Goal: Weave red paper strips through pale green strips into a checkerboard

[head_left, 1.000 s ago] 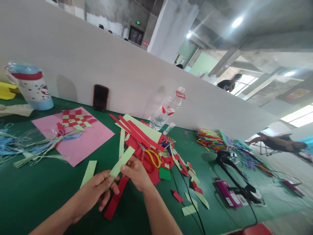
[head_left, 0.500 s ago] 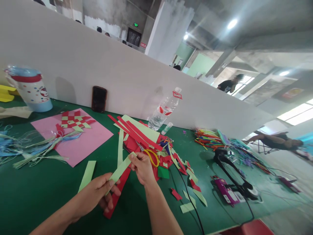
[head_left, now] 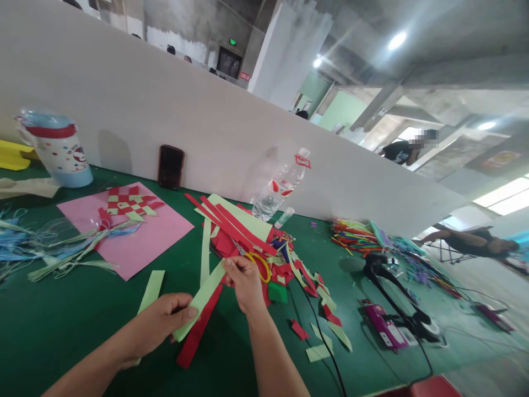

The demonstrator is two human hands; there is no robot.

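While a checkered red-and-green piece [head_left: 130, 204], apparently woven already, lies on pink paper [head_left: 136, 248] at left, the left hand [head_left: 164, 317] and right hand [head_left: 246, 284] pinch a pale-green strip [head_left: 205, 296] above the near tabletop [head_left: 219, 364], red strips [head_left: 248, 230] beyond seemingly still unwoven.

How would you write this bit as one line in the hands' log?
left hand: holds near end of green strip | right hand: pinches far end | red strip: on table | woven paper: on pink sheet
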